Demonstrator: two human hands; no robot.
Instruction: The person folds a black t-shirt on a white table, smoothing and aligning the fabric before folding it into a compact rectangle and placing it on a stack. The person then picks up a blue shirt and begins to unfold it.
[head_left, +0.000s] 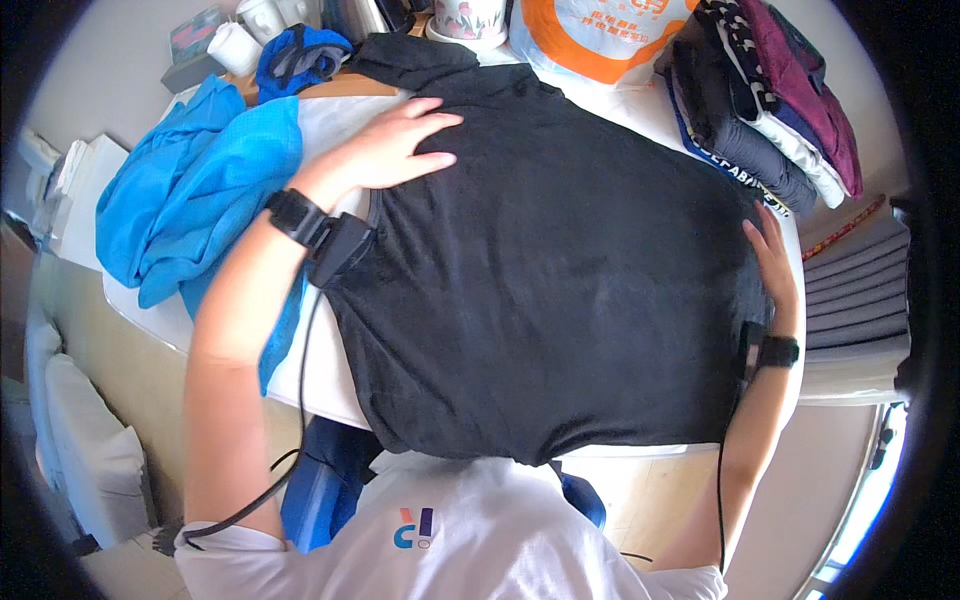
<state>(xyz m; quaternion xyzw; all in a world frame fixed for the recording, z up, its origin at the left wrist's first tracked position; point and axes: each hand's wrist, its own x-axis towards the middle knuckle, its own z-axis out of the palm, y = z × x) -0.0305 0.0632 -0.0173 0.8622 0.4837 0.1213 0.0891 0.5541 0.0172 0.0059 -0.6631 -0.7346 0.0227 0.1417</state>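
Observation:
A black short-sleeved shirt (555, 247) lies spread over the white table, its lower hem reaching the near edge by my body. Fingers apart, my left hand (397, 146) rests on its upper left part, below a dark sleeve. My right hand (772, 259) lies along the shirt's right edge with its fingers extended. Neither hand grips the cloth. Soft wrinkles run down the shirt's left side, and the hem is bunched near the middle. A black strap with a device (322, 236) is on my left wrist, and a dark band (778, 351) is on my right.
A crumpled blue cloth (202, 187) covers the left of the white table (330, 367). Behind are a blue-and-black bundle (300, 60), a white roll (234, 49), a flowered pot (470, 19) and a printed plastic bag (600, 37). Folded clothes (757, 112) are piled at the back right.

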